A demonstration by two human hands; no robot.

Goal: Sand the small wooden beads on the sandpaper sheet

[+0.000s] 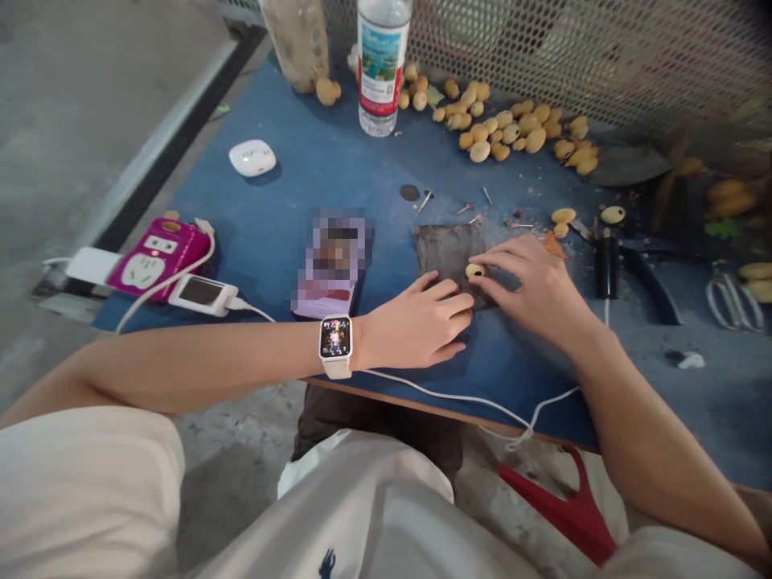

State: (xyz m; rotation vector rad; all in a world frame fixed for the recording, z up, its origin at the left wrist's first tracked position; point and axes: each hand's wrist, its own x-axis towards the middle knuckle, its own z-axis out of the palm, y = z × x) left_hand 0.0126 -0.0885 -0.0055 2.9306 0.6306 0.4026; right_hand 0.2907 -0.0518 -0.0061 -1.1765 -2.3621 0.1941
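A small yellow oval seed (475,271) lies at the edge of a dark abrasive pad (447,256), under the fingertips of my right hand (534,285). My left hand (416,322), with a white-strapped smartwatch (335,344) on its wrist, rests against the pad's near edge, its fingers curled close to the seed. Two more yellow seeds (564,215) (613,215) lie just beyond my right hand. Several small metal bits (464,207) are scattered behind the pad.
A pile of yellow seeds (500,129) lies along a metal mesh (572,56) at the back of the blue table (271,217). Nearby are a water bottle (379,64), a blurred phone (329,265), a pink power strip (160,257), pliers (639,273) and scissors (732,301).
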